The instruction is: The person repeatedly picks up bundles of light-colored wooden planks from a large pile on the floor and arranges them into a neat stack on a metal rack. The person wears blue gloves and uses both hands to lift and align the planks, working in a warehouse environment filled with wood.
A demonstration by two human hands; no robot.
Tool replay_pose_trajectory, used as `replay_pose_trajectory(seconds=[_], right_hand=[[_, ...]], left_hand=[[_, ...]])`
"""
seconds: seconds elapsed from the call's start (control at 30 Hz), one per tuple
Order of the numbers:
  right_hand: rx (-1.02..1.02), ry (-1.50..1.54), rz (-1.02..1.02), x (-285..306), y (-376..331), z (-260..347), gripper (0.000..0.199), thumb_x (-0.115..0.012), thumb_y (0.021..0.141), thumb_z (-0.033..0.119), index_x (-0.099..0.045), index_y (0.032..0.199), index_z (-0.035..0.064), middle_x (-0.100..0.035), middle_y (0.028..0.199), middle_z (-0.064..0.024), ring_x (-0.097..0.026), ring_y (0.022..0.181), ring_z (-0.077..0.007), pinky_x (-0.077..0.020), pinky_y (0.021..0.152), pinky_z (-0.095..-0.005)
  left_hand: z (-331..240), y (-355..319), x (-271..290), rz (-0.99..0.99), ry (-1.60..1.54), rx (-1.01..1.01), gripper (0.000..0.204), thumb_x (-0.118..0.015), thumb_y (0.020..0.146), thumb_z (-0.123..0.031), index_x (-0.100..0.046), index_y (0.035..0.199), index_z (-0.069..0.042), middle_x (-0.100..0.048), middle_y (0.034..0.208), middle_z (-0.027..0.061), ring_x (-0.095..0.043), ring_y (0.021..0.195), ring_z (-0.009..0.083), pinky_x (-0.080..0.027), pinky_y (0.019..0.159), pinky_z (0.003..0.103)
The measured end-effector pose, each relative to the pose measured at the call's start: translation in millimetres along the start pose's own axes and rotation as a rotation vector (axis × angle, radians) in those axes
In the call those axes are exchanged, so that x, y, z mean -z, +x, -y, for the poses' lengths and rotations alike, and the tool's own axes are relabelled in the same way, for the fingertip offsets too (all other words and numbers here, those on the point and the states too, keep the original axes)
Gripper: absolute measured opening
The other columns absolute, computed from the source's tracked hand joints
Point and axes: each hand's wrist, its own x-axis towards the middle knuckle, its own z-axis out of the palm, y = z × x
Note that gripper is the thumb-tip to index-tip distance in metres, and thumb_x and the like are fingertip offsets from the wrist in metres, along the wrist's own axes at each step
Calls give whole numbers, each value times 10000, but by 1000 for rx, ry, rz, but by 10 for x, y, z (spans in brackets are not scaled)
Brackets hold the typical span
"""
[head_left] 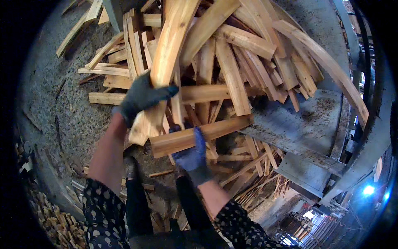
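I am pulling offcuts from the wood pile (232, 62): left hand (141, 97) clamped on a long plank (168, 54), right hand (192, 155) clamped on a short board (215, 130); next, lifting both free.

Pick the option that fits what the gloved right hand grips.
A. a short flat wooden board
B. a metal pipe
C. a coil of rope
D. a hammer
A: the right hand is closed around the near end of a short flat wooden board that lies crosswise below the pile of wood offcuts.
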Motion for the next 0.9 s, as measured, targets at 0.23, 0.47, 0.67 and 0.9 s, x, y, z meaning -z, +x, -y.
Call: replay_pose_trajectory(seconds=[0.23, 0.47, 0.67, 0.9], right_hand=[[145, -187, -139, 381, -744, 276, 486, -584, 890, 448, -511, 1226, 103, -579, 1147, -68, -559, 1037, -245, -451, 953, -423], [139, -377, -306, 745, -1720, 327, 439, -592, 882, 372, -540, 1199, 73, -615, 1048, -90, -608, 969, -256, -510, 865, -393], [-149, -977, -425, 345, -3513, -147, 340, -604, 892, 156, -566, 1199, 17, -650, 1058, -110, -649, 907, -218, -543, 819, -341], [-356, -948, -408, -611, -3258, -663, 445, -759, 779, 132, -598, 1183, 36, -659, 1061, -76, -636, 978, -196, -524, 874, -348]], left_hand=[[477, -1230, -876, 4, -358, 278, 424, -796, 760, -259, -643, 1069, -12, -671, 920, 53, -624, 817, 116, -540, 700, 301], [388, -2338, -1477, 62, -586, 393, 455, -793, 770, -287, -604, 1086, -19, -651, 912, 43, -606, 775, 136, -540, 711, 308], [307, -4000, -1253, 450, -485, 527, 751, -834, 718, -239, -438, 1314, -12, -572, 1215, 118, -562, 1096, 190, -495, 922, 354], [159, -4059, -431, -49, -755, 323, 667, -793, 756, -319, -501, 1271, -13, -589, 1133, 106, -559, 1026, 165, -489, 857, 339]])
